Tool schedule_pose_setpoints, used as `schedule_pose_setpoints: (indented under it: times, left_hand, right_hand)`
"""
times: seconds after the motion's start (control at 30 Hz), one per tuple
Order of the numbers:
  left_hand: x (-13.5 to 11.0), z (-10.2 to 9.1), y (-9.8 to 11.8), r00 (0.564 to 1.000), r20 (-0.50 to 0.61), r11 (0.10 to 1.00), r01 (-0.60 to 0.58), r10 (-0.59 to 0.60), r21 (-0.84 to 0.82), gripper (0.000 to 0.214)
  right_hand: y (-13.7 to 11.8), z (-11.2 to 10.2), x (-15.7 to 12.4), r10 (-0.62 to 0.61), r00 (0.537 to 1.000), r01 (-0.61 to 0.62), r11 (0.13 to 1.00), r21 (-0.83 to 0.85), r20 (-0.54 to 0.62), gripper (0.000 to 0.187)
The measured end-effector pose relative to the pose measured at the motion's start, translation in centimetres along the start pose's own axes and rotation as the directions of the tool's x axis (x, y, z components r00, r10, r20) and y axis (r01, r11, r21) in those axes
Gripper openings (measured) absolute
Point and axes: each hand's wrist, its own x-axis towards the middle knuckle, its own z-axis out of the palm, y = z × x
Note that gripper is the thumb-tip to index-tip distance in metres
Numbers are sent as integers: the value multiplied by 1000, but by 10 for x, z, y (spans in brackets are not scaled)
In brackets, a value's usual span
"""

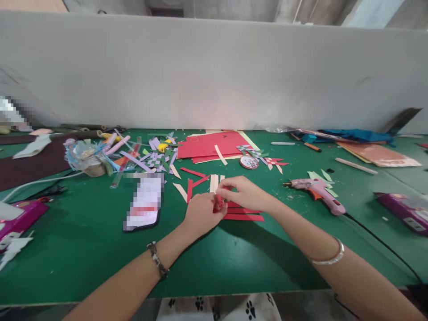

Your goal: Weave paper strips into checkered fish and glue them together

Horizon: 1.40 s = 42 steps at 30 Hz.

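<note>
A wide whitish partition (214, 76) stands upright; in front of the partition spreads a green desk (83, 249), behind and above it a grey wall (227, 8)

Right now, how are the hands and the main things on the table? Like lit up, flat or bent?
Left grip: curled at a small red paper piece, exact hold unclear
Right grip: bent, fingertips at the same piece
Red strips: flat beside the hands
Phone: lying face up, screen lit
Glue gun: lying on its side, cord attached, can't tell if hot
Red sheets: flat, overlapping
</note>
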Motion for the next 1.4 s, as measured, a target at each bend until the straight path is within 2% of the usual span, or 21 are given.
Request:
schedule_pose_setpoints:
  times: [0.1, 0.2, 0.3, 0.4, 0.5, 0.57, 0.67, 0.77, 0.87, 0.97, 1.07, 1.2, 1.3, 1.4]
  left_hand:
    - [1, -2, -3, 999, 37, 996, 35, -32, -79, 29]
    - [1, -5, -7, 993, 87, 971, 92, -75, -220, 30]
    - [-1, -9, -12, 993, 108, 909, 79, -38, -409, 29]
    - [-2, -14, -17, 992, 122, 793, 87, -16, -604, 26]
    - [-1, -19, -20, 988, 138, 705, 145, -68, -694, 24]
    - [1, -22, -21, 985, 114, 635, 168, -126, -754, 21]
    - [3, -24, -22, 971, 146, 440, 217, -190, -871, 15]
    - [4, -26, -23, 943, 271, 221, 311, -193, -924, 13]
    - [2, -28, -24, 915, 360, 129, 385, -185, -914, 11]
    - [0, -30, -25, 900, 417, 103, 430, -125, -897, 18]
    - [-2, -30, -27, 875, 473, 44, 479, -99, -877, 22]
    - [-2, -29, -27, 867, 493, 5, 495, -69, -869, 26]
    - [-1, -29, -26, 881, 473, 101, 473, -25, -875, 33]
    - [0, -29, -25, 922, 384, 354, 377, -52, -856, 36]
  right_hand:
    - [-7, -10, 8, -46, 996, 33, 985, -167, -76, 23]
    - [-16, -22, 18, -85, 983, 53, 980, -192, -162, 23]
    - [-23, -32, 26, -117, 970, 87, 986, -142, -213, 23]
    - [-24, -40, 22, -152, 935, 134, 988, -77, -320, 21]
    - [-17, -48, 8, -114, 878, 151, 988, 43, -465, 21]
    - [-9, -49, -4, -63, 860, 152, 979, 137, -506, 23]
    - [5, -45, -19, -38, 885, 156, 963, 219, -465, 29]
    - [18, -36, -27, -98, 927, 209, 936, 283, -362, 37]
    - [24, -28, -29, -177, 945, 269, 898, 347, -275, 47]
    - [22, -21, -26, -196, 958, 250, 928, 277, -209, 54]
    - [18, -11, -20, -132, 985, 155, 961, 230, -111, 67]
    - [21, 6, -13, -72, 995, 40, 913, 405, 64, 74]
    - [24, 17, -11, -10, 983, -98, 818, 567, 184, 67]
    - [22, 24, -15, 92, 966, -231, 730, 643, 243, 42]
